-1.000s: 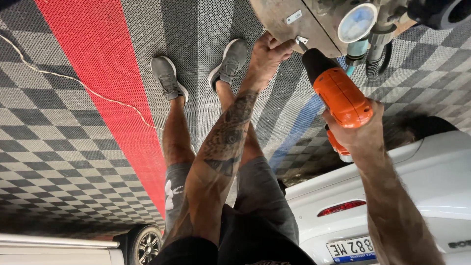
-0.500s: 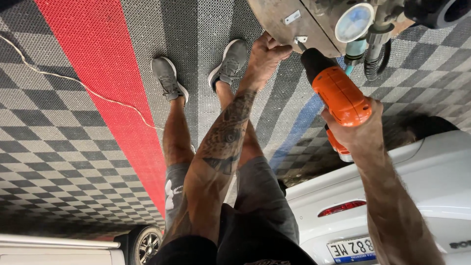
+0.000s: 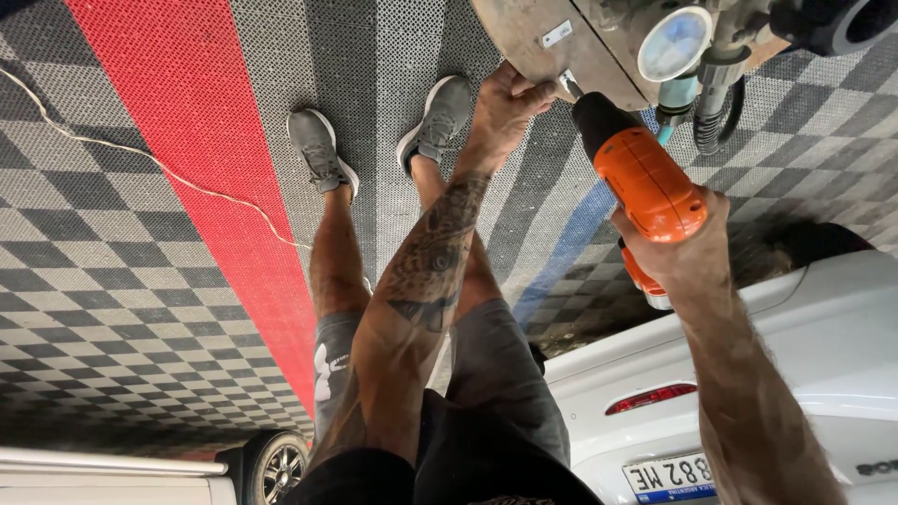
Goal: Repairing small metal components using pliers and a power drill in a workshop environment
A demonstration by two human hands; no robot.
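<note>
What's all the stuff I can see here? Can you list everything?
drill: one, orange and black, in right hand, tip at bracket
bracket: one, silver, on the wooden board's edge
board: one, brown, top centre
gauge: one, pale blue face, top right
hose: one, black, under gauge
car: one, white, lower right
cord: one, pale, across floor
floor: chequered grey, red stripe
shoes: two, grey
left hand: grips board edge
right hand: holds drill
</note>
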